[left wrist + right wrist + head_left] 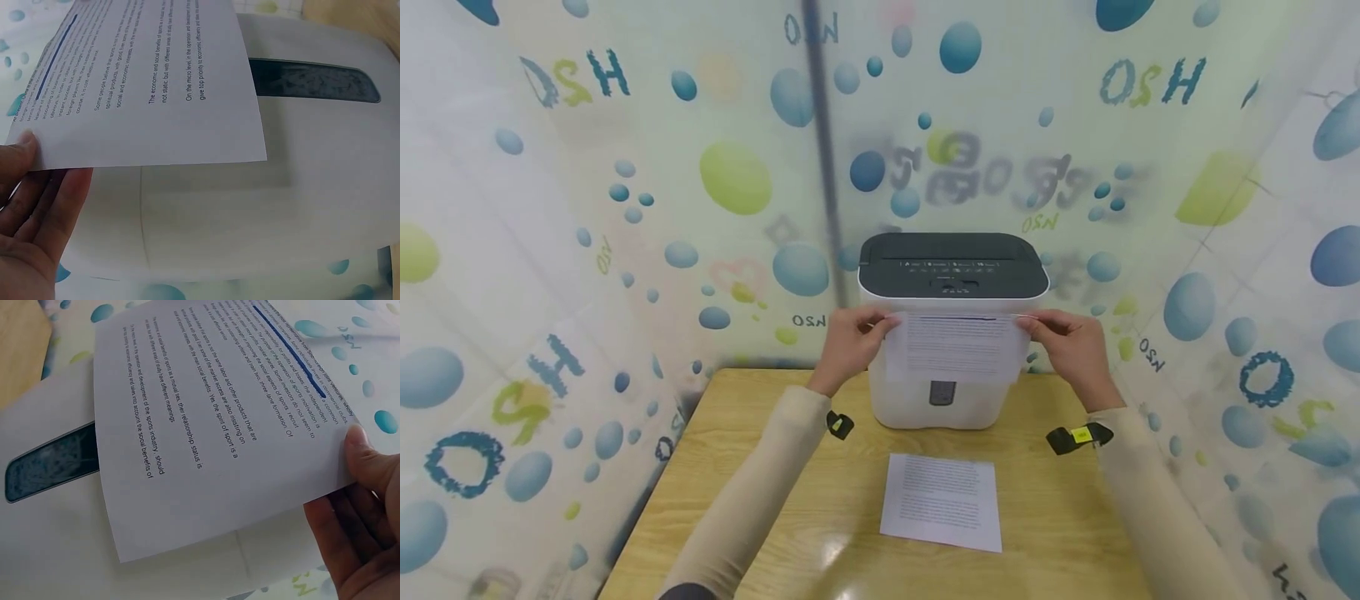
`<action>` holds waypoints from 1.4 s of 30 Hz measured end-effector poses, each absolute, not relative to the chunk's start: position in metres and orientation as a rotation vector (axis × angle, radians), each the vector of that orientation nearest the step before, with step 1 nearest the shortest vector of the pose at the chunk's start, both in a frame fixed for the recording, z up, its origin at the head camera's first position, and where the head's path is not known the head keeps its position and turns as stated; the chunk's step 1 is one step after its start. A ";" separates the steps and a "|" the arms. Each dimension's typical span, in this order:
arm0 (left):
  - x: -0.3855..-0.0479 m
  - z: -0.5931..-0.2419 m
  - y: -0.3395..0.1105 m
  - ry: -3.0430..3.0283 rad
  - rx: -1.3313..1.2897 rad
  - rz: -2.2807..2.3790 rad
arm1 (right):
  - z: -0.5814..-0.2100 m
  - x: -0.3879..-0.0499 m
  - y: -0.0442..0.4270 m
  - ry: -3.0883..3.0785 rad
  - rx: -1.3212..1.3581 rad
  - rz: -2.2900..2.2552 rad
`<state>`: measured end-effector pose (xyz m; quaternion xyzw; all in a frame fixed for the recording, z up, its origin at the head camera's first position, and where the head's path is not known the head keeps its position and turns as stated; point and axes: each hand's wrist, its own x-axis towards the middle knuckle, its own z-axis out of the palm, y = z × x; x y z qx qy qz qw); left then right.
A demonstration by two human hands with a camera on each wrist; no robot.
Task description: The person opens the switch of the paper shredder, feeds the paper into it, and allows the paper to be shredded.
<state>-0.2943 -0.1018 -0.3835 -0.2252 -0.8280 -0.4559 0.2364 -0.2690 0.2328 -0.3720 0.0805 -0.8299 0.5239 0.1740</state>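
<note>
A printed sheet of paper (955,350) hangs in front of a white paper shredder (887,408) with a dark top. My left hand (853,343) pinches the sheet's upper left corner between thumb and fingers. At the upper right corner, my right hand (1073,348) pinches it the same way. Both wrist views show thumbs on the printed face and fingers behind; a thick dark blue line (290,353) crosses the text near the top. The shredder's dark lid (955,250) lies just beyond the sheet's top edge. A dark window (315,80) shows on the shredder's front.
A second printed sheet (942,502) lies flat on the wooden table (790,508), nearer to me than the shredder. Close behind and on both sides hangs a patterned curtain (730,275) with blue and green dots. Straps with dark ends (1078,437) sit at my wrists.
</note>
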 end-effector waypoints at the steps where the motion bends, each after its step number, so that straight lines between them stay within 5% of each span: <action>1: -0.295 -0.379 -0.102 -2.265 -0.620 -1.242 | -0.368 -0.270 0.233 -2.354 0.234 1.482; 42: -0.335 -0.256 -0.104 -2.134 -0.638 -1.227 | -0.240 -0.301 0.230 -2.171 0.355 1.585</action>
